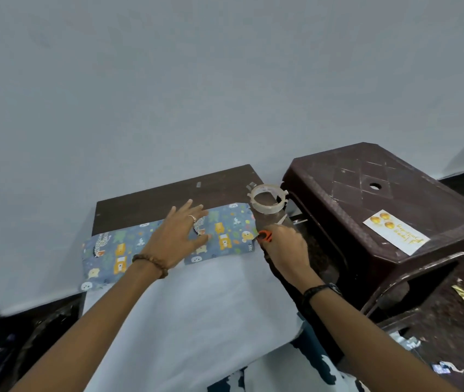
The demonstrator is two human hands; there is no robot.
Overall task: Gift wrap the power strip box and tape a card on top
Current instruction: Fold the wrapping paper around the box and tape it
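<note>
A blue wrapping paper (pixel 226 236) with cartoon animals is folded over a long flat shape on the dark table (pixel 168 199); the box itself is hidden under it. The paper's white underside (pixel 196 301) spreads toward me. My left hand (pixel 178 236) lies flat on the folded paper, fingers spread. My right hand (pixel 287 247) is at the paper's right end, closed around an orange-handled tool (pixel 266 236), probably scissors. A clear tape roll (pixel 266 198) lies just beyond. The card (pixel 396 232), white with gold balls, lies on the stool.
A dark brown plastic stool (pixel 380 193) stands right of the table, close to my right hand. A grey wall (pixel 225 94) rises behind the table. Small scraps (pixel 460 291) lie on the dark floor at the right.
</note>
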